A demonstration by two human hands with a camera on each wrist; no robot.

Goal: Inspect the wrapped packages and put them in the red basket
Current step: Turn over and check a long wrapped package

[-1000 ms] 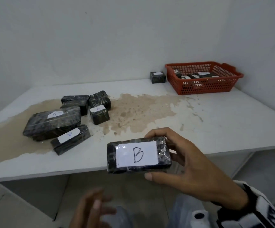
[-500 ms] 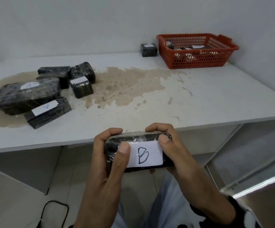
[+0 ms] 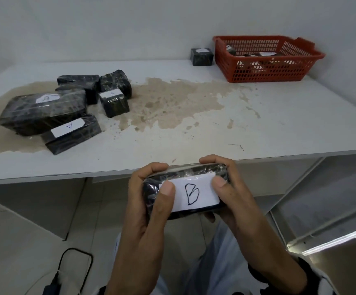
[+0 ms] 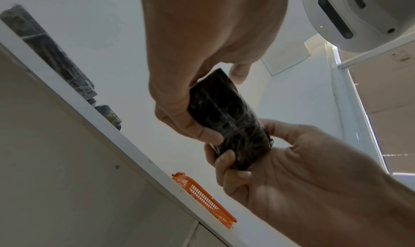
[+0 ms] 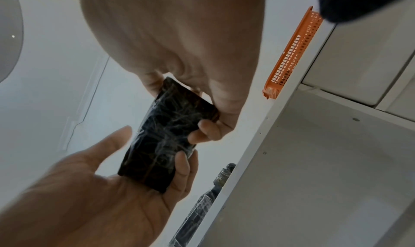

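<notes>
A black film-wrapped package (image 3: pixel 196 206) with a white label marked B is held in both hands just in front of the table edge, label up. My left hand (image 3: pixel 159 179) grips its left end with the thumb on the label. My right hand (image 3: pixel 216 173) grips the right end the same way. From below, the package (image 4: pixel 229 119) (image 5: pixel 166 135) shows its dark underside, with fingers (image 4: pixel 209 135) (image 5: pixel 206 130) curled under it. The red basket (image 3: pixel 266 69) stands at the table's far right corner and holds several wrapped packages.
Several more wrapped packages lie in a pile at the table's left: a large one (image 3: pixel 43 111), a flat one with a label (image 3: pixel 72 133) and a small one marked A (image 3: pixel 114 103). One small package (image 3: pixel 202 57) sits left of the basket. A brown stain (image 3: pixel 172 101) spreads over the white table (image 3: pixel 289 128).
My left hand rose from below and took hold of the package's left end. The package came lower and nearer, in front of the table edge, and is now held in both hands.
</notes>
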